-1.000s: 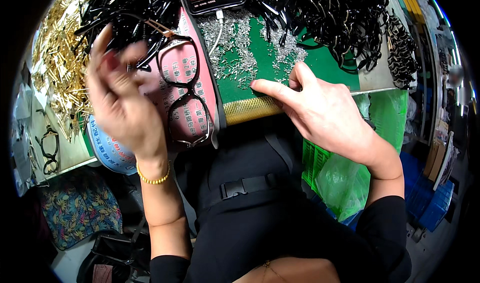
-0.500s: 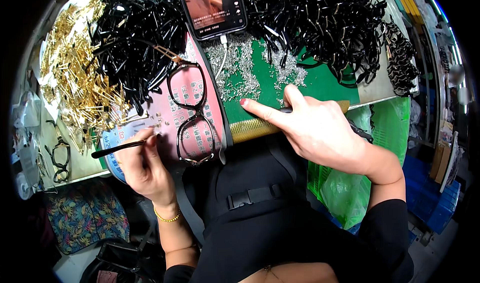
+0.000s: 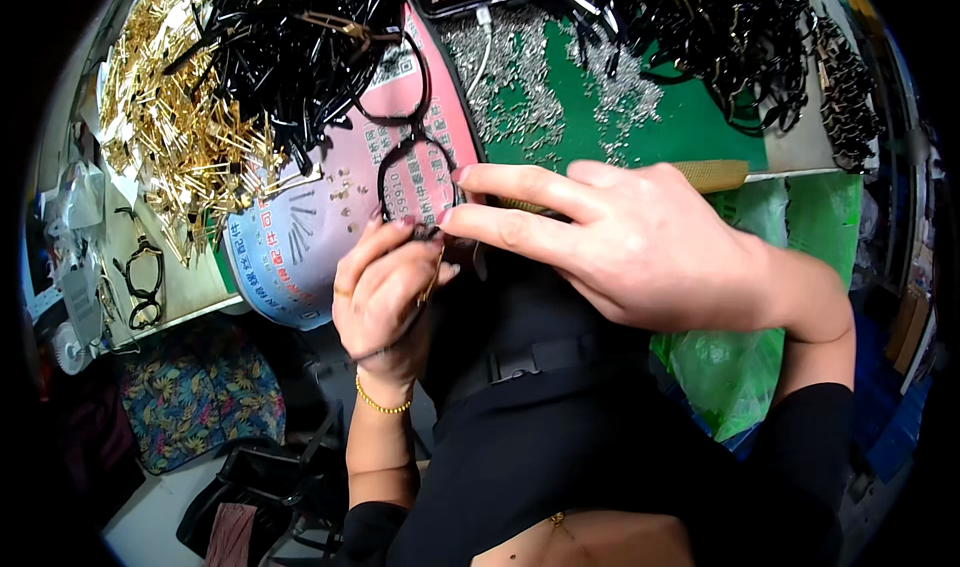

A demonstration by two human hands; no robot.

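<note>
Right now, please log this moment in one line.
left hand: holds dark temple | right hand: fingertips at glasses frame | silver pieces: on green mat

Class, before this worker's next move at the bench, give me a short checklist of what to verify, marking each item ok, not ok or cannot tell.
1. Left hand at the near end of the black glasses frame: ok.
2. Right hand at that same end: ok, two fingertips are there.
3. Dark temple in the left hand: ok, it runs along the palm side toward the wrist.
4. Temple and frame lined up at the joint: cannot tell, fingers cover it.
5. Silver screws set out: ok, scattered on the green mat.
6. White cable clear of the screws: not ok, it lies among them.
</note>
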